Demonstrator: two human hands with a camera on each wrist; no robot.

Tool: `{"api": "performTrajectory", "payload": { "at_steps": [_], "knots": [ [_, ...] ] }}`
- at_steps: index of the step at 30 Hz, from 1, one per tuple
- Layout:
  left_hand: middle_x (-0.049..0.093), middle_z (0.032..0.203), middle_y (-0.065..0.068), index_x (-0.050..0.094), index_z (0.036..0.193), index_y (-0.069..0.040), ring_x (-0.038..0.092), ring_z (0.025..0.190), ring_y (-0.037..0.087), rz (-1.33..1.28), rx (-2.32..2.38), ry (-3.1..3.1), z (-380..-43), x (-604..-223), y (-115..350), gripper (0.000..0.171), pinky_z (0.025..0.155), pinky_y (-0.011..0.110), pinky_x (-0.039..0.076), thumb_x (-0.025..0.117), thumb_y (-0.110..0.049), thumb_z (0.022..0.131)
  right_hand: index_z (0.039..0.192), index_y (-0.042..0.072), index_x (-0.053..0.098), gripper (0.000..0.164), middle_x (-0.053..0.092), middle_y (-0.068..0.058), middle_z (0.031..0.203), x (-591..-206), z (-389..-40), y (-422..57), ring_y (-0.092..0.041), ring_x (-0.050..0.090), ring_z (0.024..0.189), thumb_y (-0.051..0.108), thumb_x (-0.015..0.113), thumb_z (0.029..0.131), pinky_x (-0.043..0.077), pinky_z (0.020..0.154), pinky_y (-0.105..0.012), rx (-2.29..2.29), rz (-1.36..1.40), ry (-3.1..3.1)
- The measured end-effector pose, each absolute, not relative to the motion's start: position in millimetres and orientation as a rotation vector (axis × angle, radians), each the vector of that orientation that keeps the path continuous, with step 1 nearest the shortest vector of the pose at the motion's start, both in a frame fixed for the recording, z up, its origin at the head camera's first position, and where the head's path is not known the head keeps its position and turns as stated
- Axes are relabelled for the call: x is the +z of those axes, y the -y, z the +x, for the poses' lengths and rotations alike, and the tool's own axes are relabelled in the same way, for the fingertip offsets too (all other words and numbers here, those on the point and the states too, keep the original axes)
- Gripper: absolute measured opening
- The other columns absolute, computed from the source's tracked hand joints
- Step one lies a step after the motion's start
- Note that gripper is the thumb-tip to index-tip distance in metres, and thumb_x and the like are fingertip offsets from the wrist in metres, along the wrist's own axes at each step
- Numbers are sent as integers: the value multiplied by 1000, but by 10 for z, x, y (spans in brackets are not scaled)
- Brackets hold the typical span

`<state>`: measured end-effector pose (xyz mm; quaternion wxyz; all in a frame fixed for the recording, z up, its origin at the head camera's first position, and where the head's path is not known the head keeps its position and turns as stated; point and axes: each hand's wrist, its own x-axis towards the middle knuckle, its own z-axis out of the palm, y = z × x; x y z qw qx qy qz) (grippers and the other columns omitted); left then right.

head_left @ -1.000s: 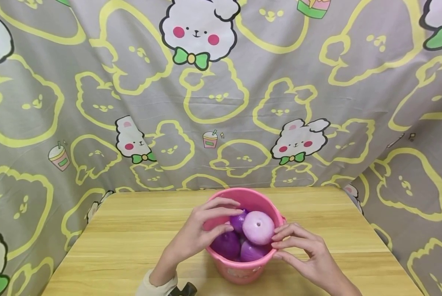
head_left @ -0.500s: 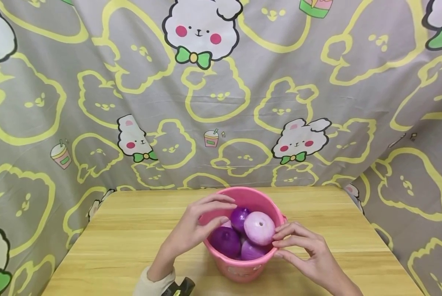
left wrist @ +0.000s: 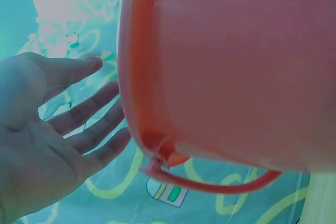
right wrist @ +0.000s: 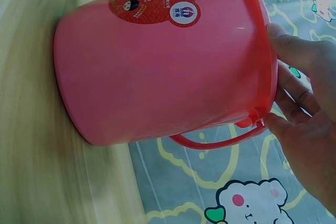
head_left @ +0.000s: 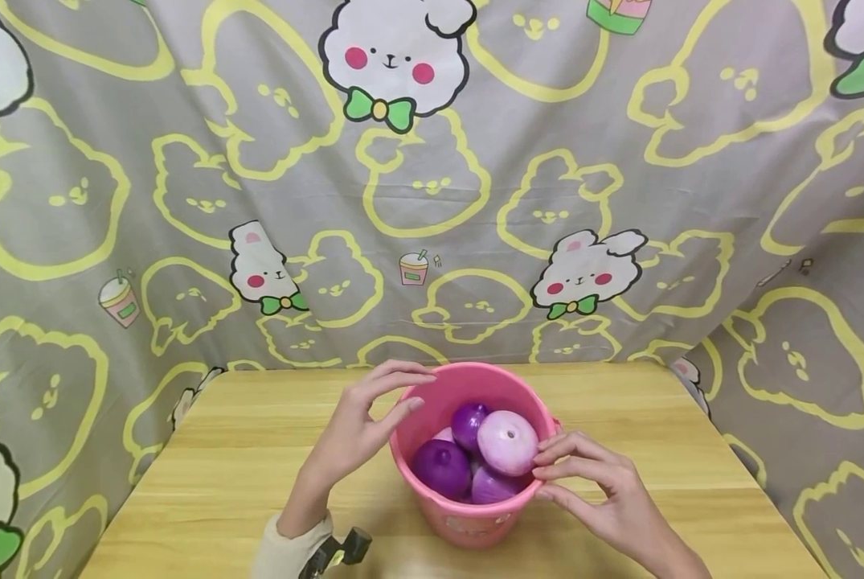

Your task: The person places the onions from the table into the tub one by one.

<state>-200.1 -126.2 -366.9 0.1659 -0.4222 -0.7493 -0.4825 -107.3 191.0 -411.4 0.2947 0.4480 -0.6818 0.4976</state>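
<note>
A pink bucket (head_left: 468, 521) stands upright on the table with several purple onions inside. On top lies a pale lilac onion (head_left: 507, 443), against the bucket's right side. A small dark onion (head_left: 469, 425) is behind it, and a larger dark onion (head_left: 442, 469) sits at the left. My left hand (head_left: 365, 422) hangs over the left rim with fingers spread and nothing in them; in the left wrist view its fingertips are right at the rim. My right hand (head_left: 605, 486) pinches the right rim, thumb outside and fingers over the edge beside the pale onion.
The wooden table (head_left: 272, 450) runs back to a grey curtain (head_left: 460, 177) printed with cartoon bears and rabbits. The bucket's handle (right wrist: 210, 144) hangs down on its far side. A black device is strapped to the left wrist (head_left: 333, 551).
My left hand has drawn back from the onions, out toward the upper left of the bucket, with its fingers spreading. The right hand and the onions have stayed in place.
</note>
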Motion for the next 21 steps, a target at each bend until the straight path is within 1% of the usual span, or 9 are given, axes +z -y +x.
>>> {"api": "performTrajectory", "payload": {
  "at_steps": [3,6,9,12,15,18,21],
  "knots": [
    [68,126,0,74,124,-16,62,121,21,-1162,-1380,2140,-2038,-3668,1293,33,107,36,49,72,-1,94,108,5,77,37,70,-15,106,-4107,-1069,-1925,-27,64,111,-10,83,75,45,109,-27,1317,1186,1822],
    [68,126,-1,74,124,-16,62,121,20,-1129,-1366,2143,-2075,-3674,1326,34,108,36,48,73,0,94,108,6,77,38,70,-15,106,-4101,-1056,-1933,-27,64,111,-11,83,75,45,108,-27,1317,1176,1832],
    [69,125,-2,73,124,-14,62,121,19,-1087,-1330,2159,-2107,-3692,1368,31,108,36,47,72,-5,95,108,5,77,37,70,-15,107,-4096,-1042,-1934,-26,64,111,-11,83,76,45,108,-27,1321,1170,1842],
    [69,125,-3,73,124,-15,62,121,18,-1040,-1291,2182,-2137,-3717,1412,28,108,36,47,72,-10,97,109,5,77,32,70,-15,107,-4097,-1029,-1930,-26,64,111,-7,82,80,45,108,-26,1322,1164,1852],
    [70,124,-2,73,124,-15,62,121,18,-1016,-1277,2187,-2173,-3742,1446,27,108,36,47,71,-11,97,110,6,76,30,70,-14,108,-4110,-1023,-1936,-26,64,112,-4,82,82,45,109,-26,1324,1156,1862],
    [70,123,-1,73,123,-14,63,121,19,-1002,-1272,2178,-2212,-3765,1475,26,108,36,47,71,-9,97,112,3,75,34,69,-17,111,-4145,-1031,-1956,-26,63,115,-9,81,80,43,111,-27,1393,1173,1848],
    [70,123,-2,73,122,-13,63,121,19,-981,-1256,2177,-2247,-3785,1501,26,108,36,48,72,-9,97,115,-3,72,40,68,-21,116,-4182,-1048,-1995,-27,61,122,-17,78,78,41,114,-30,1490,1197,1803]
  ]
}}
